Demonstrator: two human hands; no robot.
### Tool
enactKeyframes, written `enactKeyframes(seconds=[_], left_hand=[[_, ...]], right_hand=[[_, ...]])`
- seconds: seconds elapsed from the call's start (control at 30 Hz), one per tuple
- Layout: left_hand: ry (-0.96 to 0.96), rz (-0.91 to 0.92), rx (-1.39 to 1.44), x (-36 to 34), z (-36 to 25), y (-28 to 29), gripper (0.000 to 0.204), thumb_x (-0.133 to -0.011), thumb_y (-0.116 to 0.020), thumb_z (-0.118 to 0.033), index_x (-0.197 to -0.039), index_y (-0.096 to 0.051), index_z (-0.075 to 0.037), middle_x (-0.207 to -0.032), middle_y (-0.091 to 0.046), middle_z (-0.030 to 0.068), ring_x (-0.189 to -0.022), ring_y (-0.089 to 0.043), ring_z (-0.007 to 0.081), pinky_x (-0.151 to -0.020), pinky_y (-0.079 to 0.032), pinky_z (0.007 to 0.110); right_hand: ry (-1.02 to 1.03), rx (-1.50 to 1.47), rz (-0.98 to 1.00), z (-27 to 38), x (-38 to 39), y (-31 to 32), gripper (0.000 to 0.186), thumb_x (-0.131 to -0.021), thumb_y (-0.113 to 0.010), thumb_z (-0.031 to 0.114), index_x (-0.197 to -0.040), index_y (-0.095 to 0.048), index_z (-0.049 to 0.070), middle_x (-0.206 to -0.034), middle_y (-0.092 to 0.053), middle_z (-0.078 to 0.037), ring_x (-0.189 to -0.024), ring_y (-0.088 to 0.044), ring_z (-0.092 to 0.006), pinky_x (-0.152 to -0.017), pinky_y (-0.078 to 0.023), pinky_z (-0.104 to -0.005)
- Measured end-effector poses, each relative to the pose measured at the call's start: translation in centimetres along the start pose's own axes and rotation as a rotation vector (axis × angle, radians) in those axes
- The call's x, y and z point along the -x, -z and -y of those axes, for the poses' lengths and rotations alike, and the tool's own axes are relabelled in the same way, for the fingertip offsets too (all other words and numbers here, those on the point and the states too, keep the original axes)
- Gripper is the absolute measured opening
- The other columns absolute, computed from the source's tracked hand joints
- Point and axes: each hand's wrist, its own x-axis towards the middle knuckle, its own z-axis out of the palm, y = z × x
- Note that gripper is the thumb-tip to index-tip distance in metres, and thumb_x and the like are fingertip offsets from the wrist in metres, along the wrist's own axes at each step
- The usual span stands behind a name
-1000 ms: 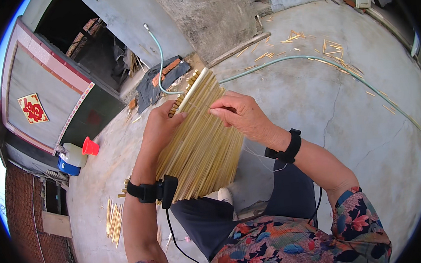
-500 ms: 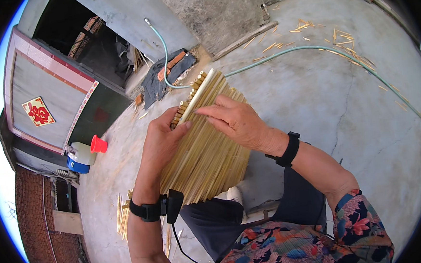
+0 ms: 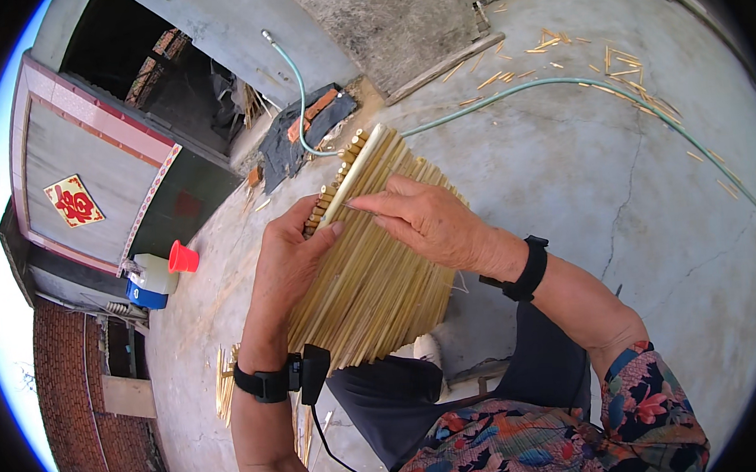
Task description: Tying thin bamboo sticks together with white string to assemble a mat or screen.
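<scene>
A mat of straw-coloured stalks (image 3: 382,296), laid side by side, is held tilted above my lap. Its upper left edge shows a row of round cut ends, and a thicker pale stalk (image 3: 358,170) lies across the others beside them. My left hand (image 3: 286,257) is closed round that edge, thumb on top against the pale stalk's lower end. Over the mat, my right hand (image 3: 438,222) is closed in a pinch, fingertips at the side of the pale stalk. Whatever lies between those fingertips is too small to make out. A thin thread (image 3: 461,285) shows at the mat's right side.
A green hose (image 3: 508,92) curves over the concrete floor beyond the mat. Cut stalk pieces (image 3: 627,69) are scattered at the far right; more stalks (image 3: 223,384) lie by my left forearm. A red bucket (image 3: 183,257) and a jug (image 3: 151,274) stand left. Bricks (image 3: 308,119) rest on dark cloth.
Both hands keep nearly the same place on the mat; my right fingertips have shifted very slightly along the pale stalk. A thin thread now shows at the mat's right side. The view has turned slightly.
</scene>
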Motion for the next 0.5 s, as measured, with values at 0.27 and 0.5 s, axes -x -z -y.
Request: enactKeyframes(seconds=[0.27, 0.5], left_hand=[[0.017, -0.008, -0.018, -0.03, 0.06, -0.01, 0.031, -0.085, -0.062, -0.005, -0.115, -0.057, 0.002, -0.094, -0.064, 0.0005, -0.08, -0.056, 0.0043, -0.072, -0.046, 0.02], [-0.021, -0.002, -0.028, -0.03, 0.41, -0.05, 0.03, -0.085, -0.063, -0.006, -0.113, -0.057, 0.002, -0.092, -0.063, -0.0009, -0.079, -0.053, 0.0031, -0.07, -0.044, 0.02]], right_hand=[[-0.003, -0.04, 0.051, -0.4, -0.21, 0.2, 0.033, -0.084, -0.054, 0.007, -0.117, -0.058, 0.009, -0.084, -0.05, -0.013, -0.075, -0.056, -0.0307, -0.066, -0.047, -0.0397], [-0.023, -0.05, 0.046, 0.2, -0.29, 0.27, 0.03, -0.084, -0.054, 0.006, -0.114, -0.06, 0.006, -0.083, -0.052, -0.014, -0.076, -0.056, -0.0311, -0.066, -0.046, -0.0397]])
